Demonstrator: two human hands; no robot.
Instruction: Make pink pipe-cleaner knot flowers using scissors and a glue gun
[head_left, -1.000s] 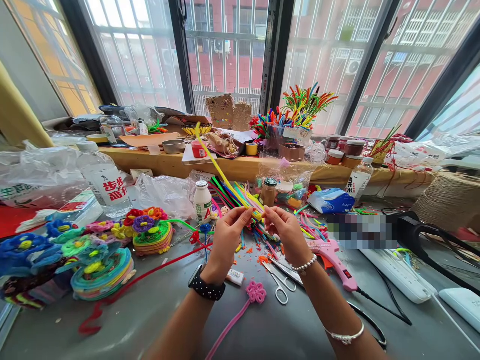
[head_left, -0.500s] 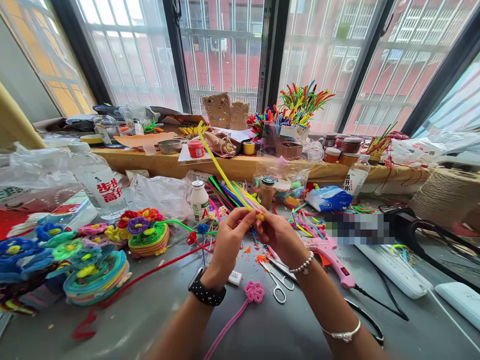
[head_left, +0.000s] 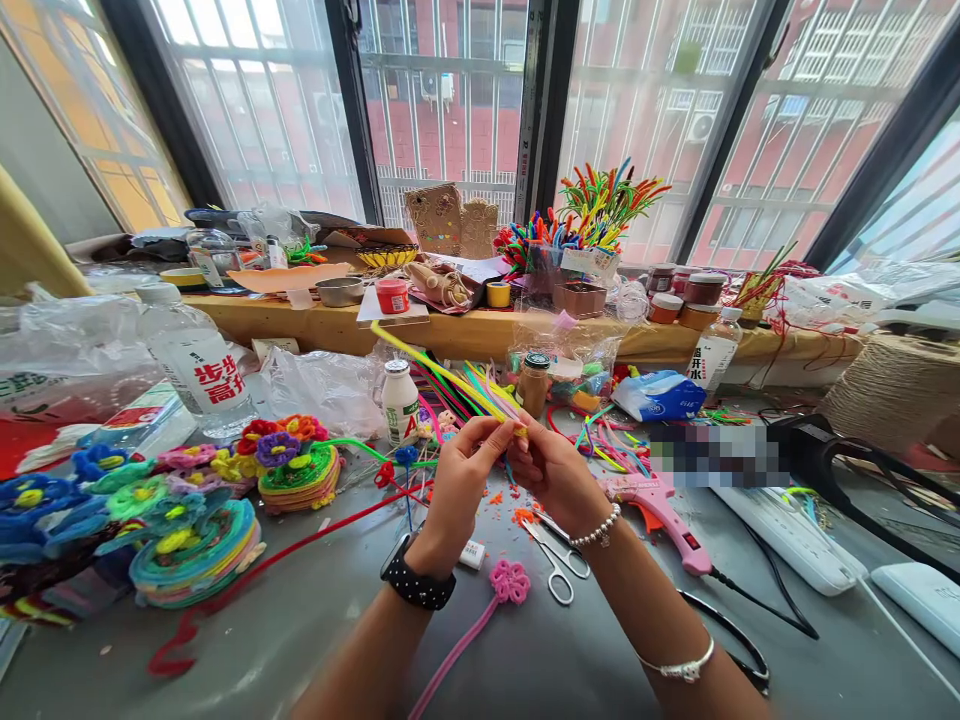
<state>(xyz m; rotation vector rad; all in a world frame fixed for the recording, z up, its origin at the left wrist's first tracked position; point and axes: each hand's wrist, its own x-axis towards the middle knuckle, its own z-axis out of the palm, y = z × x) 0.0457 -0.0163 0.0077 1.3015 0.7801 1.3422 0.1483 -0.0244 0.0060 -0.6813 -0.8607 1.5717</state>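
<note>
A yellow pipe cleaner [head_left: 439,372] runs up and left from my fingertips, over a bunch of colourful pipe cleaners on the table. My left hand [head_left: 466,480] pinches it between thumb and forefinger. Close against it, my right hand [head_left: 553,470] has its fingers closed on the yellow end, which is mostly hidden by the fingers. Below my hands lies a pink pipe-cleaner flower [head_left: 510,582] on a pink stem. Scissors [head_left: 556,565] rest just under my right wrist.
Finished fuzzy flowers and coils [head_left: 195,550] crowd the left. A pink glue gun [head_left: 671,520] and white power strip [head_left: 795,545] lie right. A white bottle [head_left: 400,400] and brown jar [head_left: 533,385] stand behind my hands. Bundled pipe cleaners [head_left: 592,225] stand on the ledge.
The free end of the yellow pipe cleaner has swung down and slightly left, from above the ledge to a lower slant. My hands stay together in nearly the same place.
</note>
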